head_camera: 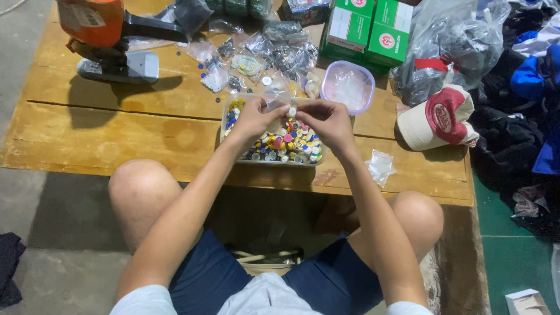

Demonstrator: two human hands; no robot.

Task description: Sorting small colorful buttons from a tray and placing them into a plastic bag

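Left hand (255, 118) and right hand (328, 119) meet above clear tray (226, 116), both pinching small clear plastic bag (279, 100) at its mouth. Bag hangs just over mixed coloured buttons (286, 146) in tray. Bag looks very light, thin, soft, slippery; best grip at upper edge, one side per hand. Buttons small, hard, easy to spill. Tray sits on wooden desk (116, 128); round lilac bowl (348, 86) and red-white cap (438, 118) to right.

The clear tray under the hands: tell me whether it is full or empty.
Full. The clear tray on the wooden table holds a heap of small coloured buttons across its visible floor, beneath the left hand and right hand.
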